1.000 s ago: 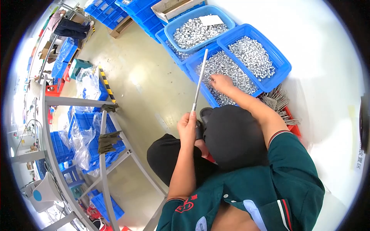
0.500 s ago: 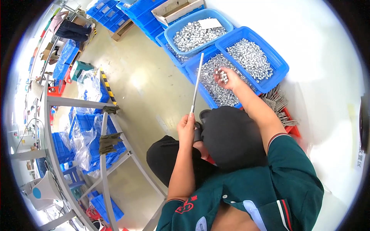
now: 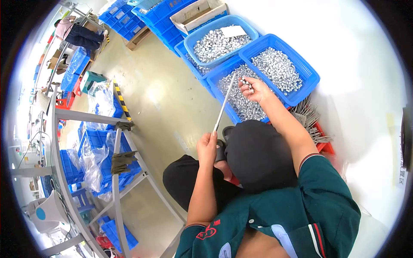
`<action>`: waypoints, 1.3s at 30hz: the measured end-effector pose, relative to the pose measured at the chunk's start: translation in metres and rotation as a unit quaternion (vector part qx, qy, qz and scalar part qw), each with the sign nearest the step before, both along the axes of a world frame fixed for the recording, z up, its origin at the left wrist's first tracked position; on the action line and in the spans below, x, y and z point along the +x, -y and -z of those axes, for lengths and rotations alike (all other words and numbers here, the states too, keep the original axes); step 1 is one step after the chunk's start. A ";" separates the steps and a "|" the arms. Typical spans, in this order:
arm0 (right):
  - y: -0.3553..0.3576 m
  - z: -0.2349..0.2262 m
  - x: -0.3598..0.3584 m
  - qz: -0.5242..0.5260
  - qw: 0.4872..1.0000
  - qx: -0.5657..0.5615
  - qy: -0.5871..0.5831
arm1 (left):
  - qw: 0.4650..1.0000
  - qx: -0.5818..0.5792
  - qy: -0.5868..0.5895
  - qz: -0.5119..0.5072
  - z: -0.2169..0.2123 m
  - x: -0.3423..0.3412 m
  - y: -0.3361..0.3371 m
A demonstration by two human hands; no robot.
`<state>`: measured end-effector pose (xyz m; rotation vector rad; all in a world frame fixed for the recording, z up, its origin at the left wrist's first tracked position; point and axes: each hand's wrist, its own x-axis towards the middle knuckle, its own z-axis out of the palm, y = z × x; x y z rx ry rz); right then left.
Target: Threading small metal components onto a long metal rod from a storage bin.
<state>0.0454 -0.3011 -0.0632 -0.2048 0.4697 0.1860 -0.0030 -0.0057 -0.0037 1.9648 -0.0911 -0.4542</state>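
My left hand (image 3: 207,148) is closed round the lower end of a thin silver metal rod (image 3: 224,103). The rod slants up and to the right, its far tip close to the fingers of my right hand (image 3: 260,92). Several small shiny metal nuts (image 3: 247,84) lie in that right hand, with the fingers curled about them. Whether the tip touches a nut is too small to tell. Below the right hand stands a blue basket (image 3: 229,112) full of similar small metal pieces (image 3: 247,105).
A second blue basket (image 3: 313,77) of metal pieces adjoins on the right, and a lighter blue tub (image 3: 187,48) with a white card stands behind. Thin rods (image 3: 307,116) fill a red crate (image 3: 325,147). A grey metal frame (image 3: 86,115) stands left. Another person (image 3: 81,32) is far left.
The rod has tilted rightward, and its tip has come lower and nearer to my right hand. My left hand has dropped slightly. The right hand's fingers have shifted a little round the nuts.
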 end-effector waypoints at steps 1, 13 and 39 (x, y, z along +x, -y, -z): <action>0.001 -0.003 0.000 0.001 1.000 -0.002 0.002 | 1.000 0.000 -0.002 -0.003 -0.002 -0.001 0.000; -0.005 -0.024 -0.005 -0.006 0.998 -0.061 0.018 | 1.000 -0.014 -0.015 -0.017 -0.009 -0.006 -0.006; -0.016 -0.042 -0.006 0.020 0.995 -0.098 0.009 | 0.998 0.056 0.022 0.016 0.005 -0.006 -0.009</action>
